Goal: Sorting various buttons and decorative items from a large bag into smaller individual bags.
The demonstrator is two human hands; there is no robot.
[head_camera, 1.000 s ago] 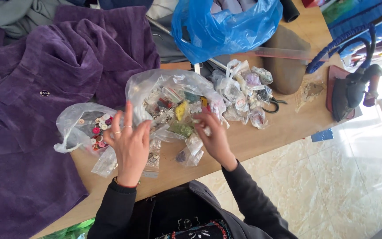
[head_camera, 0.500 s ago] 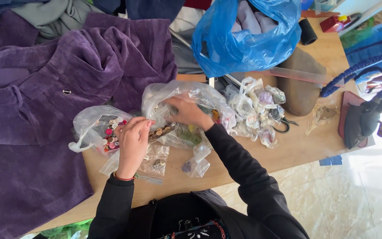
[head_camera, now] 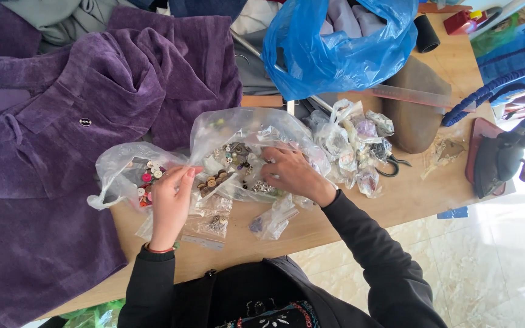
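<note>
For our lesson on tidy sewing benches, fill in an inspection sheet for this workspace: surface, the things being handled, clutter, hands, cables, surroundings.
Surface: wooden table, mostly covered; bare strip along the near edge.
Things handled: large clear bag of small button packets, open; smaller clear bag of loose buttons beside it; flat packets lying under the hands.
Clutter: purple velvet garment, blue plastic bag, pile of small clear bags, scissors partly hidden, iron.
Hands: left hand pinching a packet of brown buttons; right hand inside the large bag.
Cables: blue braided cord looping above the iron.
Surroundings: pale tiled floor.
</note>
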